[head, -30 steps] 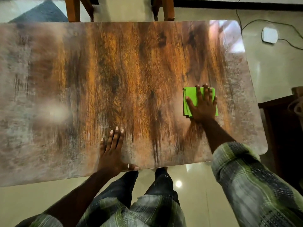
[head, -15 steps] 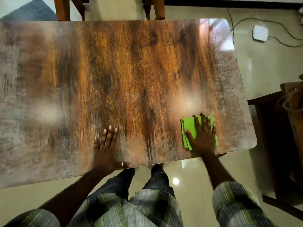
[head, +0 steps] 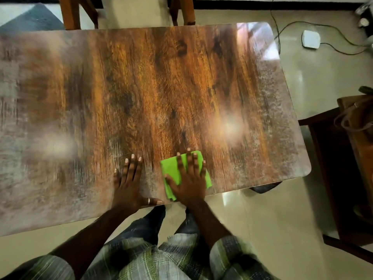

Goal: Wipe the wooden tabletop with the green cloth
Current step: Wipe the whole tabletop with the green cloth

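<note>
Green cloth (head: 173, 171) flat on wooden tabletop (head: 141, 93) near front edge, right hand (head: 188, 179) spread pressing on it, left hand (head: 129, 185) spread flat just beside, ring on thumb

tabletop (head: 141, 87) L end cropped, cloth (head: 172, 168) part-hidden

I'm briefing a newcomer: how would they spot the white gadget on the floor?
Find the wooden tabletop, then look past its far right corner to the pale floor. There sits a small rounded box, white where its neighbours are thin black cables.
</note>
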### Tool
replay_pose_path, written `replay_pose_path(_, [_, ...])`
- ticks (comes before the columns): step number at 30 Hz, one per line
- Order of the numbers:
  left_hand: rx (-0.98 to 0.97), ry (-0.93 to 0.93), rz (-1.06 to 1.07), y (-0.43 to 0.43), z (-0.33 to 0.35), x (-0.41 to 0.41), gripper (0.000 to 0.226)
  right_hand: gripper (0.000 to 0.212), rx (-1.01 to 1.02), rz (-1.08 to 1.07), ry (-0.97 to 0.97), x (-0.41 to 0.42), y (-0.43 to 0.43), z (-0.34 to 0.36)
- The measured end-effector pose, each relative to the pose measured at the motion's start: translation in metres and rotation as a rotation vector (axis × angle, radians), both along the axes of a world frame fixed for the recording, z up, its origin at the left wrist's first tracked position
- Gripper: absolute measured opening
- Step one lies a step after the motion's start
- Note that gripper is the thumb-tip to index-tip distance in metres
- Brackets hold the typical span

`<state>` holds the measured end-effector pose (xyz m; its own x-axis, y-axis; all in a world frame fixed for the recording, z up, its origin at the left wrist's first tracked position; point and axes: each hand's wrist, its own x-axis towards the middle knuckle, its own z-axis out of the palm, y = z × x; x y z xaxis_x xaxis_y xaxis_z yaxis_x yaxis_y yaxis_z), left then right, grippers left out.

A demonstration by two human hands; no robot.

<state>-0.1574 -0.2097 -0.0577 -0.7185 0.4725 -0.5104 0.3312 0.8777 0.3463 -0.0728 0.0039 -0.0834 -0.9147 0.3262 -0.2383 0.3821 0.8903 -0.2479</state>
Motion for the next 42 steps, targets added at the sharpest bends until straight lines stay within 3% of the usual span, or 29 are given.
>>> replay_pose_path(7, [0.011, 0.000, -0.009, -0.002, -0.002, 0.000, 0.157, 0.085, -0.004, 0.060, 0.009, 0.003, 0.030, -0.002])
replay_pose_path(18, [-0.002, -0.013, -0.014, -0.002, -0.001, 0.000, 0.158, 0.085, 0.091, -0.360, -0.049, 0.052, 0.183, 0.003])
replay_pose_path(23, [-0.008, -0.020, 0.001, 0.001, 0.000, 0.000, 0.161, 0.087, 0.082, -0.337, -0.061, 0.033, 0.151, -0.001])
replay_pose_path(34, [-0.032, -0.015, -0.027, -0.003, -0.006, -0.002, 0.150, 0.083, -0.062, 0.118, 0.038, -0.026, -0.042, 0.001])
replay_pose_path(38, [-0.021, -0.021, -0.036, -0.006, -0.008, -0.002, 0.149, 0.083, -0.065, 0.123, 0.067, -0.027, -0.035, -0.001])
replay_pose_path(42, [0.013, -0.033, -0.018, -0.003, -0.002, -0.002, 0.154, 0.087, 0.005, 0.018, -0.021, -0.022, 0.022, -0.003])
